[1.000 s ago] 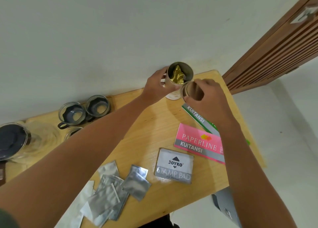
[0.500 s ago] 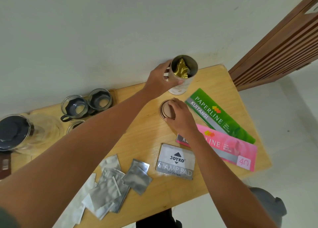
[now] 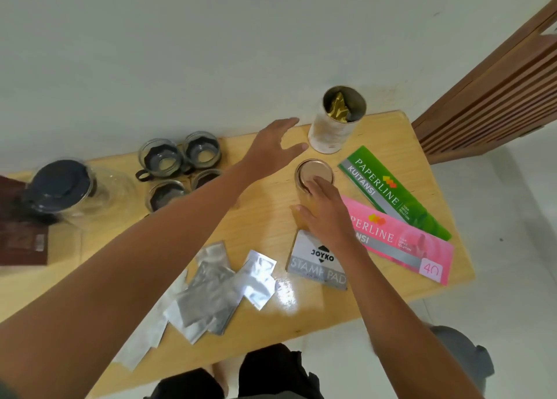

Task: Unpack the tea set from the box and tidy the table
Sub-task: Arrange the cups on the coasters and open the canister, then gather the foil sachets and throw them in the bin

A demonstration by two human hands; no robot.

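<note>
An open round tin [image 3: 333, 133] with a gold foil packet inside stands at the table's far edge. Its brown lid [image 3: 313, 171] lies flat on the wooden table [image 3: 265, 217] in front of it. My left hand [image 3: 272, 150] hovers open just left of the tin, apart from it. My right hand [image 3: 324, 214] is open, fingers straight, fingertips at the lid's near edge. Several glass cups [image 3: 177, 163] with dark holders cluster at the back left beside a glass teapot [image 3: 69, 190] with a dark lid.
Silver foil sachets [image 3: 223, 293] lie scattered at the front left. A stamp pad box [image 3: 316, 263], a pink receipt book [image 3: 401, 242] and a green one [image 3: 388, 187] lie at the right. A dark brown box [image 3: 21, 232] sits far left. A slatted wooden door [image 3: 497, 97] stands right.
My left hand let go of the tin and drew back to the left. My right hand set the lid down on the table and released it, sliding back toward me.
</note>
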